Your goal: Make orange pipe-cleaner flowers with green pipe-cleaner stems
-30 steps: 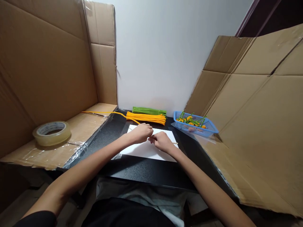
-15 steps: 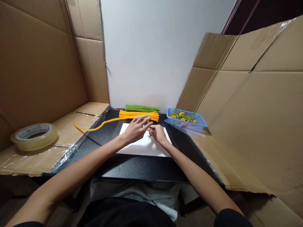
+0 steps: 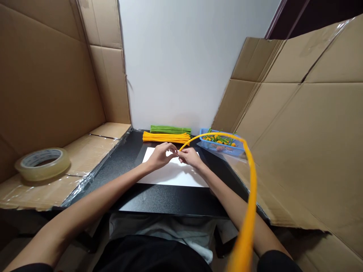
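A long orange-yellow pipe cleaner arches from my fingertips up to the right, then bends down toward the camera, where its end blurs. My right hand pinches it near its other end. My left hand has its thumb and curved fingers brought together at the same spot, meeting the right fingertips. The held end itself is mostly hidden by the fingers. Both hands are above a white sheet of paper on the black table. Just beyond them lies a bundle of orange-yellow pipe cleaners.
Behind the orange bundle lies a green pipe cleaner bundle by the wall. A blue basket at the right holds orange pieces with green stems. A roll of clear tape sits on cardboard at the left. Cardboard walls flank both sides.
The pipe cleaner's long free part has swung from the left side over to the right. My left hand has lowered, its fingers curling in to meet my right hand.
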`<state>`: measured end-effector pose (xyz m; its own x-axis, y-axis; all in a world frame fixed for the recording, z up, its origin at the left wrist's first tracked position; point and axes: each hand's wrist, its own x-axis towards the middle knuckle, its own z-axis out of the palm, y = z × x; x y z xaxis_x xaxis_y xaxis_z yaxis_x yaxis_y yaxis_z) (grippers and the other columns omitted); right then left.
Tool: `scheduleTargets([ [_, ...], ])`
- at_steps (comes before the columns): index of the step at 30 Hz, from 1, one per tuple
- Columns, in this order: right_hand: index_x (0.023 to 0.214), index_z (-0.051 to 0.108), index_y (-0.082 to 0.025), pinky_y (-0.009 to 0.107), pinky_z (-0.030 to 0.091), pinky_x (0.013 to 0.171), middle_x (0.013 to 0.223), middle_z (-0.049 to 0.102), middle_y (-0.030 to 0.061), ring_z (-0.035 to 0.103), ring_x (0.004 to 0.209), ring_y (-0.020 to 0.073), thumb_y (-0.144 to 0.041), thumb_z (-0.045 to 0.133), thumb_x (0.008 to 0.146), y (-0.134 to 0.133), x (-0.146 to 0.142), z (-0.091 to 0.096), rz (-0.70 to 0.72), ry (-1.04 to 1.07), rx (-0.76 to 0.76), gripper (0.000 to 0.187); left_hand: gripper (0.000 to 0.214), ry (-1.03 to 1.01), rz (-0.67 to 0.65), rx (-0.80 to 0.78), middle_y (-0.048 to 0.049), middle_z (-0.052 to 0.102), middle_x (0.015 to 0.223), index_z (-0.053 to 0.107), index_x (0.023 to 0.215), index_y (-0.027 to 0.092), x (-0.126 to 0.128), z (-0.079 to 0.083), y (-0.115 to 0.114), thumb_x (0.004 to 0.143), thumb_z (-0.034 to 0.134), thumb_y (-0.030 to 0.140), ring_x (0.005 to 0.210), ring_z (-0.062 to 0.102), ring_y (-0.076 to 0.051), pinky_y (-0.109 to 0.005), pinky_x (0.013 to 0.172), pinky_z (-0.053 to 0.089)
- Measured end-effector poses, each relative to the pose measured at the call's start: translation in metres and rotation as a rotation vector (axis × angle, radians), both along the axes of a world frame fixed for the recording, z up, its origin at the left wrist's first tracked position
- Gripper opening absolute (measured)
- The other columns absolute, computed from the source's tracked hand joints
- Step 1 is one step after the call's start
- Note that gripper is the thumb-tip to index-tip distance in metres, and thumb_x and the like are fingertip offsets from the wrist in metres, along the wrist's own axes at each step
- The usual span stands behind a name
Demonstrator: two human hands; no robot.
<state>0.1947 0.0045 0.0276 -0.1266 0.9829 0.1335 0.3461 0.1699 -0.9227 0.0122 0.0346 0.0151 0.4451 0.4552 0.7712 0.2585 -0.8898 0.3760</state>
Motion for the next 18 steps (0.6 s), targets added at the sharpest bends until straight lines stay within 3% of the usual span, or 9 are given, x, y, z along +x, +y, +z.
scheduleTargets([
  [5,0.049,0.06,-0.016,0.023,0.031,0.047,0.044,0.052,0.0013,0.039,0.043,0.0082,-0.053,0.057,0.083,-0.001,0.002,0.002,0.023,-0.139,0.08,0.05,0.007,-0.058,0.021,-0.061,-0.0016,0.071,0.081,0.067,0.089,0.018,0.002,-0.001,-0.003,0.084,0.071,0.016,0.074,0.066,-0.013,-0.024,0.067,0.051],
  [7,0.054,0.063,-0.016,0.023,0.036,0.05,0.051,0.059,0.0025,0.044,0.046,0.0091,-0.048,0.053,0.086,-0.002,0.002,0.004,0.045,-0.157,0.111,0.046,0.001,-0.037,0.061,0.013,-0.0024,0.071,0.079,0.069,0.086,0.018,0.0,-0.002,-0.001,0.086,0.07,0.019,0.073,0.064,-0.013,-0.025,0.067,0.05],
  [13,0.058,0.065,-0.016,0.025,0.044,0.058,0.058,0.065,0.0036,0.053,0.051,0.0114,-0.041,0.049,0.089,-0.005,0.002,0.006,0.12,-0.171,0.176,0.043,0.02,0.232,0.074,0.399,-0.0048,0.07,0.078,0.07,0.091,0.018,-0.011,-0.001,0.009,0.099,0.053,0.025,0.075,0.06,-0.016,-0.03,0.073,0.05],
  [18,0.074,0.075,-0.015,0.028,0.051,0.067,0.072,0.074,0.0074,0.066,0.064,0.0171,-0.037,0.059,0.086,-0.007,-0.004,0.003,-0.06,-0.161,0.256,0.03,0.024,0.33,0.101,0.471,-0.0079,0.069,0.084,0.065,0.095,0.016,-0.01,-0.003,0.013,0.102,0.044,0.024,0.079,0.059,-0.018,-0.033,0.076,0.048],
])
